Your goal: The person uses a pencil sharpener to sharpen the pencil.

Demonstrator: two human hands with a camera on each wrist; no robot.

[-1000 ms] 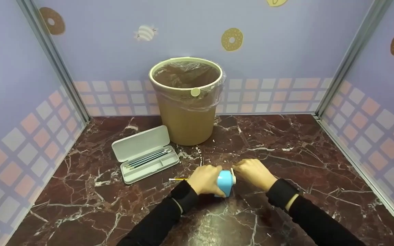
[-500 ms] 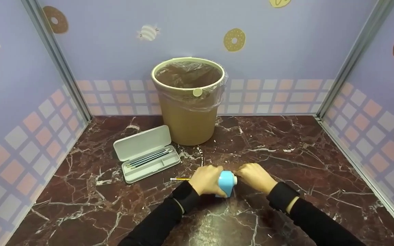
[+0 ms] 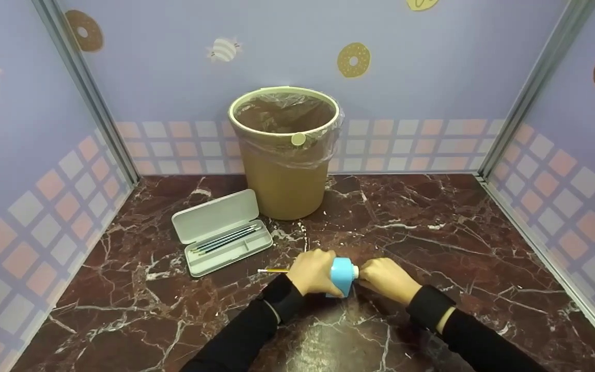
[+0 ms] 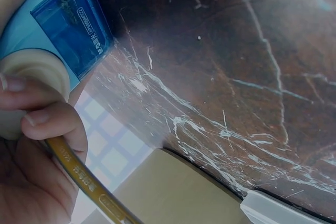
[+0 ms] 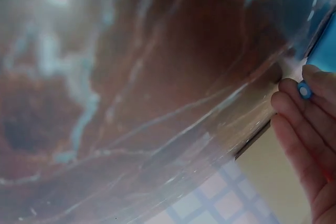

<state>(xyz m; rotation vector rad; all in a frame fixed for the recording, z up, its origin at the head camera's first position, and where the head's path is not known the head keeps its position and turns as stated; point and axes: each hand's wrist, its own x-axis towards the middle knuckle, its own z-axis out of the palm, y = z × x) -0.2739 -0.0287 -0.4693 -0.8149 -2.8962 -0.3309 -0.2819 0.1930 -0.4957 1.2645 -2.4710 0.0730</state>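
Observation:
My left hand (image 3: 312,272) grips a light blue crank pencil sharpener (image 3: 341,277) on the table. In the left wrist view the sharpener has a clear blue shavings drawer (image 4: 76,30) and a round cream front (image 4: 39,69). A yellow pencil (image 4: 86,182) runs from that front past my left fingers; its rear end points left in the head view. My right hand (image 3: 386,279) is at the sharpener's right side. In the right wrist view its thumb and fingers pinch the small blue-and-white crank knob (image 5: 304,90). The crank arm and pencil tip are hidden.
An open white pencil case (image 3: 230,248) with several dark striped pencils (image 3: 228,239) lies to the left. Behind it stands a tan bin (image 3: 284,181) with a clear plastic liner. Patterned panels enclose the back and sides of the dark marbled table (image 3: 432,237).
My right hand has moved a little lower beside the sharpener, turning at the crank. The left hand, sharpener and pencil stay in place; the head view has shifted slightly.

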